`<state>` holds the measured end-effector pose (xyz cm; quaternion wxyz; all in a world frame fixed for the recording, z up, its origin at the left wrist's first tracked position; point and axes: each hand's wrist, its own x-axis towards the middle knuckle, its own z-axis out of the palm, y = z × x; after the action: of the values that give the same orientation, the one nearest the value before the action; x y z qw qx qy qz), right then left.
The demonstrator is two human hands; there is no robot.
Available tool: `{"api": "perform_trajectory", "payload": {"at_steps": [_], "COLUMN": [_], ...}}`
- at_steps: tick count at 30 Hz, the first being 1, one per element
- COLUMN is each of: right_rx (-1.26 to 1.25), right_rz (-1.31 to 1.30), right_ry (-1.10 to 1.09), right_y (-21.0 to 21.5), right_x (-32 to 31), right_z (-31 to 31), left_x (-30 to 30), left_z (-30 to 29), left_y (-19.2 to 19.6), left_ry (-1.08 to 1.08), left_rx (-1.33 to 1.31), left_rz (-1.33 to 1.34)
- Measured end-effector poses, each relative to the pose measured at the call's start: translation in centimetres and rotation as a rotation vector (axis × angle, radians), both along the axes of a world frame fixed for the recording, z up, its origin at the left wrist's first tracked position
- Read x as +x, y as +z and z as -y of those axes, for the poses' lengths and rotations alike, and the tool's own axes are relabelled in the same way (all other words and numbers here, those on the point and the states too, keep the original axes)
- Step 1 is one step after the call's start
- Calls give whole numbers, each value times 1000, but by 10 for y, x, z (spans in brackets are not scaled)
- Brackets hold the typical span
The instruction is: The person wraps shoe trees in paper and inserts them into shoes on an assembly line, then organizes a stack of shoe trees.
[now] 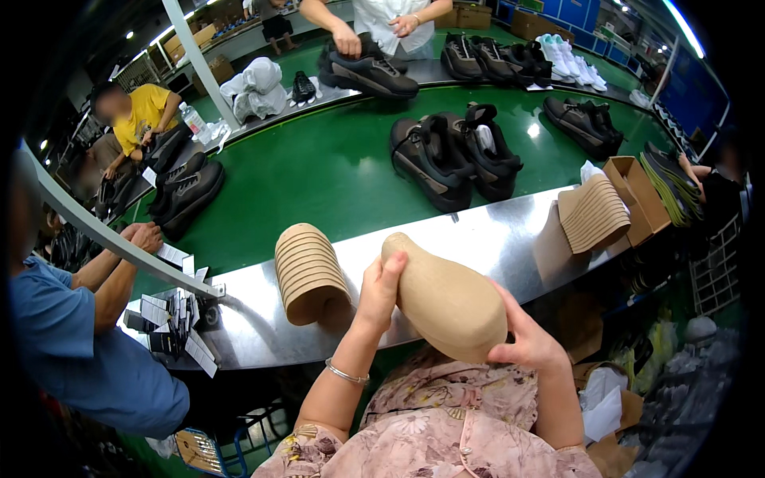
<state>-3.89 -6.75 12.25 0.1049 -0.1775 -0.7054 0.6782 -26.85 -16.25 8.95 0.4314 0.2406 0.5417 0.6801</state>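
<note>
At the near steel edge of the green conveyor belt [319, 171], bare metal lies between two nested stacks of tan moulded cardboard shoe inserts [309, 271] [594, 213]. One pair of black sneakers [456, 155] sits mid-belt. One tan insert [446, 299], raised above the edge; left hand [378, 293] grasps its narrow end, right hand [528, 344] cups the wide end.

Bright overhead strip lights are doing most of the work here, and one is glaring as a white spot on the green belt [319, 171]. The steel desk [494, 231] is throwing back a soft sheen. Fisheye bending is getting heavy toward the rim, with black corners vignetting. The edges are going soft and dim, the middle is staying sharp.
</note>
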Motion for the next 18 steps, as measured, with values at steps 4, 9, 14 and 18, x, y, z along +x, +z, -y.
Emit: {"api": "perform_trajectory", "payload": {"at_steps": [4, 9, 14, 18], "right_rx": [356, 447, 536, 565], "right_rz": [6, -73, -125, -148], "right_ry": [-5, -128, -337, -280], "right_y": [16, 7, -28, -37], "right_x": [-14, -54, -99, -132], "right_z": [-6, -3, -23, -33], "left_x": [2, 2, 26, 48], "left_z": [-9, -4, 24, 54], "left_y": [-19, -46, -46, -43], "left_ry": [13, 71, 454, 482], "left_rx": [-82, -16, -198, 63], "left_rz": [148, 460, 44, -666]}}
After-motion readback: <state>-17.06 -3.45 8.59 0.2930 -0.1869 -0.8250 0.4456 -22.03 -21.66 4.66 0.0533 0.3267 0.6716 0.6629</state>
